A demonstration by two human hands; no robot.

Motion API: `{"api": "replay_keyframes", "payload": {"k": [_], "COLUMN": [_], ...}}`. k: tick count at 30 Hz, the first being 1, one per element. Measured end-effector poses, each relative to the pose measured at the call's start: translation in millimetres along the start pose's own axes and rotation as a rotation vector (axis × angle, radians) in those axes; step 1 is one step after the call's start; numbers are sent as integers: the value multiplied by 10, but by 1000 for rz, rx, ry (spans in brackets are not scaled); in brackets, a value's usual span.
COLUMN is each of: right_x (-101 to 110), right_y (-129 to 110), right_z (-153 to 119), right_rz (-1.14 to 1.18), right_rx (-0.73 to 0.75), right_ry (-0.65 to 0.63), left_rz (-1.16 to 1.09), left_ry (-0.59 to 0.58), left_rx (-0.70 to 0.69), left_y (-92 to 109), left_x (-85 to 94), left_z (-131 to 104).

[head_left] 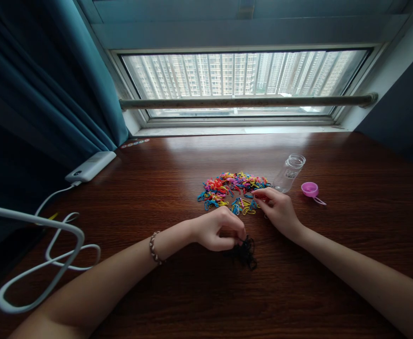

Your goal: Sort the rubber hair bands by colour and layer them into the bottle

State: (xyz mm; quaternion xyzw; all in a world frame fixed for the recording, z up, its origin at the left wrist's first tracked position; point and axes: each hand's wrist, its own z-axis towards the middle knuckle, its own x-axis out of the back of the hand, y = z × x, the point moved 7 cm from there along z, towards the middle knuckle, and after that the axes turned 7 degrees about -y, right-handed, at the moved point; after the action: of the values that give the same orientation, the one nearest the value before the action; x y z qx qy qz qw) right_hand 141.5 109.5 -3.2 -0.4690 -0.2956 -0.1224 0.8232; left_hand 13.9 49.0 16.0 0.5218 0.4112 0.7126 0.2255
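A loose heap of small coloured rubber bands (223,186) lies on the wooden table, in red, pink, yellow and blue. My right hand (279,207) reaches its right edge, thumb and forefinger pinched together; what is between the fingertips is too small to make out. Nearer to me is a small tangle of black rubber bands (246,256). My left hand (222,228) is above its left side, fingertips closed on the black bands. Behind my right hand a clear bottle (289,174) stands without its lid, its lower part partly hidden. The pink lid (310,189) with a loop lies right of it.
At the left, a white power bank (91,167) lies by the blue curtain (86,94), with a white cable (56,188) plugged in. A thicker white looped tube (75,249) crosses the left foreground. A metal bar (245,102) spans the window behind the table (149,174).
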Motion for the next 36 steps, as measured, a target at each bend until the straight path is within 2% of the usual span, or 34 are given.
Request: {"api": "replay_keyframes", "payload": {"k": [7,15,19,24,26,27,29,31,33,34,36], "right_x": [32,18,23,62,32,8,-74,-197,-300,-325,-300], "right_y": [137,322,285,-113,-297,-389,-568,-718,-796,-804,-760], "right_z": [12,2,-12,-72,-116,-141,-199,-281,-363,-383,-357], "right_rz": [276,562,536,218,142,119,76,27,-20,-37,-61], "right_rx": [-193,-300,-274,-61,49,116,277,447,566,592,568], "right_ry": [55,126,127,63,6,-27,-134,-295,-434,-466,-418], "left_rz": [2,58,226,341,368,392,453,489,486,478,435], "left_ry": [-138,-101,-131,-160,-83,-4,228,490,675,711,732], "left_rx": [-26,-8,-12,3,3,14,72,166,260,293,345], "left_y": [117,79,93,81,52,24,-74,-220,-404,-498,-676], "left_x": [-131,-75,-121,-142,-48,43,303,600,836,914,1016], "left_z": [62,52,40,32,23,9,-67,-219,-391,-454,-545]}}
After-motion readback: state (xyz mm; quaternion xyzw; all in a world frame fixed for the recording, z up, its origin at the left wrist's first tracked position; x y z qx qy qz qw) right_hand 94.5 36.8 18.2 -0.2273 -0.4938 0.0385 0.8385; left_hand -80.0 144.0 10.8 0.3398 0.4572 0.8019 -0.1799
